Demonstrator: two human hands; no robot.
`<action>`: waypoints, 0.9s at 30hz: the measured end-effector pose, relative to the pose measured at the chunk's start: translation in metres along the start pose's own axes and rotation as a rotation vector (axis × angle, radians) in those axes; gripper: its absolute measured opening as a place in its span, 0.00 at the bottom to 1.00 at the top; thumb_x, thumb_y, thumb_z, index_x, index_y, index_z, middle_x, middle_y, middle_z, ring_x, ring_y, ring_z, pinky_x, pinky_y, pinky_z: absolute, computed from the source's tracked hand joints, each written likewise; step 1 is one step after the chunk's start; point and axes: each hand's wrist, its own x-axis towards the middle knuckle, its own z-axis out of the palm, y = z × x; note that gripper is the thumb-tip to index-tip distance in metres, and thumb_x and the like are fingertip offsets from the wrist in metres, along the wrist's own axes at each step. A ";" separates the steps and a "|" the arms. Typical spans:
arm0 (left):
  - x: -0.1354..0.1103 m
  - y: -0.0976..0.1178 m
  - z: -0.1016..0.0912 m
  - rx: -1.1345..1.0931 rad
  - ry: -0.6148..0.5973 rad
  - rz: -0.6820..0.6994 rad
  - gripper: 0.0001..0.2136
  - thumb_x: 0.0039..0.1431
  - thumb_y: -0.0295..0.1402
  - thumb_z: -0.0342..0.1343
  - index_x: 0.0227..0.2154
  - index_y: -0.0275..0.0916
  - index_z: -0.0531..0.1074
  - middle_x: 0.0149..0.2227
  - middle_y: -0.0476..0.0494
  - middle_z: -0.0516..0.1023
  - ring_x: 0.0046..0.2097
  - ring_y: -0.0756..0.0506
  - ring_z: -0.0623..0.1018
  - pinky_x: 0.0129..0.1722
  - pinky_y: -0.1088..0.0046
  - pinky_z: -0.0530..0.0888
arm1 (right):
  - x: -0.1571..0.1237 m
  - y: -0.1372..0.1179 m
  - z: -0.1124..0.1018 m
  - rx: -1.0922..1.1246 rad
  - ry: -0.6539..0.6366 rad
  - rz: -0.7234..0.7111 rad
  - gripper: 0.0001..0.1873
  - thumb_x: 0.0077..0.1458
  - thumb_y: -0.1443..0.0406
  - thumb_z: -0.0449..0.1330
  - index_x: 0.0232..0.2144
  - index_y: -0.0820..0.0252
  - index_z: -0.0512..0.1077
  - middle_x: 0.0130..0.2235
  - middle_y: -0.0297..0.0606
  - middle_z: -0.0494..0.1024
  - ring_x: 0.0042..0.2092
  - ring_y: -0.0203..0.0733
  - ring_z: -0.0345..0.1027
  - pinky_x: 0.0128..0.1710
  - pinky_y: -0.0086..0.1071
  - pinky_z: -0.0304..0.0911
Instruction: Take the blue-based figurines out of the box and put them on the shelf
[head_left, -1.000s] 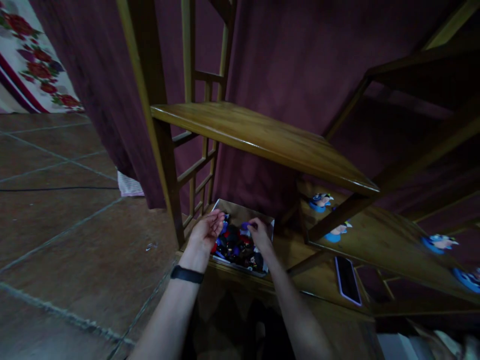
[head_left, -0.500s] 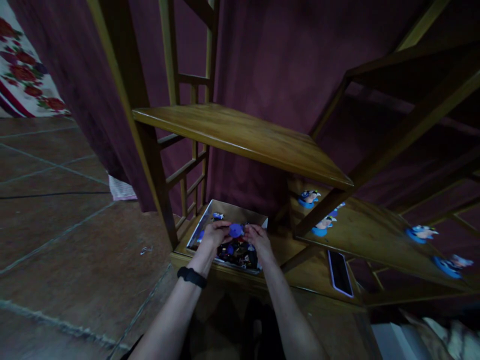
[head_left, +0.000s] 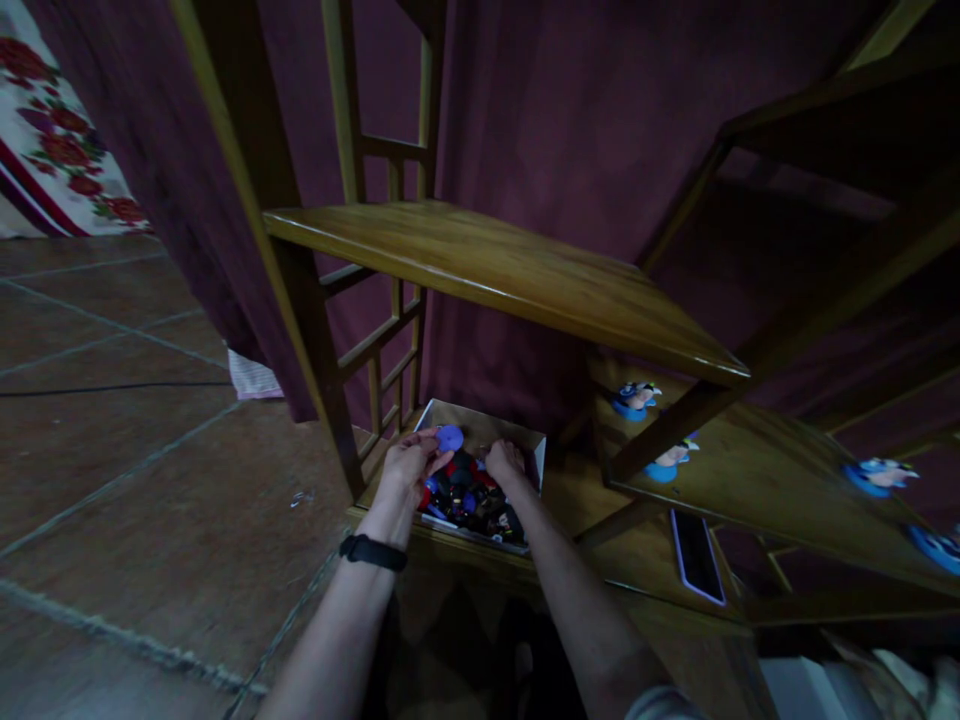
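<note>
My left hand [head_left: 409,465], with a dark band on its wrist, pinches a round purple disc [head_left: 450,438] over the left side of an open box [head_left: 538,455]. Inside the box lies a jumble of small black, red and purple pieces [head_left: 469,495]. My right hand [head_left: 505,462] reaches down into the box's right part with its fingers curled. What those fingertips touch or hold is hidden from me.
The box sits on the bottom board of a wooden shelf unit, under a higher shelf [head_left: 495,270]. Several small figures on blue bases [head_left: 636,400] stand to the right. A phone [head_left: 697,555] lies near the front edge. Purple curtain [head_left: 540,120] hangs behind.
Both hands were together at the purple disc. My left hand has drawn it to the left, while my right hand has let go of it and dipped into the box.
</note>
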 end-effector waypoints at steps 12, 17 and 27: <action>-0.005 -0.016 0.008 0.255 -0.030 0.038 0.07 0.43 0.19 0.55 0.28 0.32 0.71 0.23 0.46 0.73 0.24 0.51 0.74 0.25 0.72 0.75 | -0.067 0.025 -0.019 1.254 -0.016 0.011 0.13 0.42 0.60 0.60 0.34 0.55 0.68 0.37 0.32 0.71 0.37 0.38 0.67 0.34 0.34 0.67; -0.010 -0.032 0.018 0.275 -0.088 0.045 0.06 0.41 0.21 0.58 0.26 0.32 0.71 0.21 0.48 0.72 0.24 0.51 0.73 0.27 0.68 0.76 | -0.098 0.022 -0.035 1.471 0.035 -0.010 0.14 0.41 0.62 0.61 0.34 0.56 0.69 0.39 0.34 0.71 0.39 0.37 0.67 0.39 0.32 0.65; -0.013 -0.050 0.025 0.229 -0.187 -0.018 0.07 0.39 0.21 0.62 0.25 0.30 0.72 0.22 0.44 0.75 0.25 0.50 0.75 0.31 0.71 0.76 | -0.087 0.018 -0.034 0.996 0.266 -0.078 0.15 0.43 0.62 0.58 0.37 0.57 0.71 0.33 0.32 0.74 0.32 0.37 0.66 0.32 0.28 0.63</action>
